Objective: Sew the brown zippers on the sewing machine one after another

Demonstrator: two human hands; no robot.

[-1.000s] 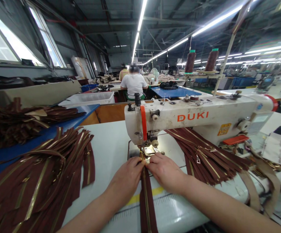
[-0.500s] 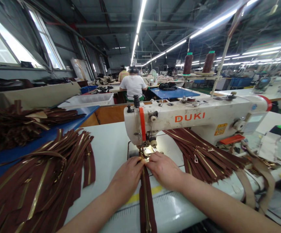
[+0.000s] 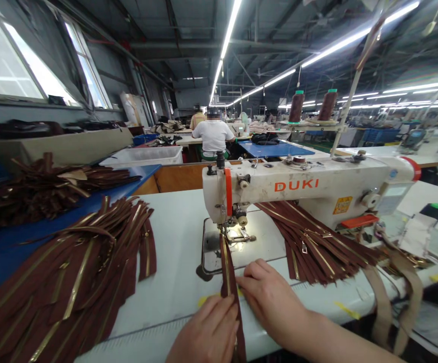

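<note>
A long brown zipper (image 3: 227,267) with gold teeth runs from under the needle area of the sewing machine (image 3: 256,184) toward me over the table's front edge. My left hand (image 3: 209,327) is closed over its near part, fingers wrapped across the tape. Farther up, my right hand (image 3: 269,302) is closed, with curled fingers and its fingertips at the zipper's right edge. The fingertips' exact grip is partly hidden. The machine's lamp lights the metal needle plate (image 3: 256,249) around the presser foot.
Brown zippers (image 3: 78,272) lie heaped on the left of the table, with another pile (image 3: 41,186) on a blue surface behind. More zippers (image 3: 317,247) fan out under the machine arm. Two thread cones (image 3: 296,107) stand behind. A person in a white shirt (image 3: 213,135) sits ahead.
Both hands have drawn back from the needle toward me, the left farther along the zipper. The presser foot and needle plate now show. The view has shifted slightly.
</note>
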